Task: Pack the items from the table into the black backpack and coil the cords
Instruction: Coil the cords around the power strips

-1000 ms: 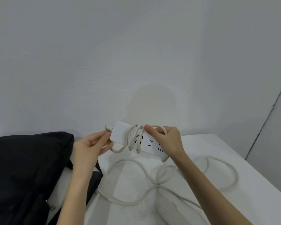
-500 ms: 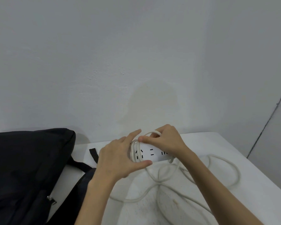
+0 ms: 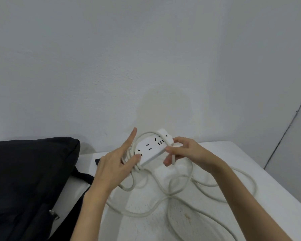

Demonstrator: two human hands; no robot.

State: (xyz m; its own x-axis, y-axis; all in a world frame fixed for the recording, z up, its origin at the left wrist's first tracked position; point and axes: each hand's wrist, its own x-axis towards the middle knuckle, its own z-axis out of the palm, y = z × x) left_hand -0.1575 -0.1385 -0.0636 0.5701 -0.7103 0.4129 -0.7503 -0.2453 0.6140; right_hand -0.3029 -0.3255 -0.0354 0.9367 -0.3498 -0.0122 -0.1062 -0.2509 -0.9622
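I hold a white power strip (image 3: 150, 148) above the table, its sockets facing me and its far end tilted up to the right. My left hand (image 3: 117, 162) grips its near end, thumb on the socket face and index finger pointing up. My right hand (image 3: 184, 151) pinches the white cord (image 3: 163, 193) beside the strip's right side. Loops of cord wrap the strip's left end, and one strand crosses its far end. The remaining cord lies in loose curves on the white table (image 3: 241, 162). The black backpack (image 3: 30, 174) sits at the left.
A black strap (image 3: 84, 174) of the backpack trails onto the table by my left wrist. A metal buckle (image 3: 53, 214) shows low on the bag. A pale wall stands right behind the table, and the table's right edge drops off near the corner.
The strip has swung so its far end tilts up and right. My left hand moved from covering the wound end to gripping beneath it; my right hand slid down along the cord.
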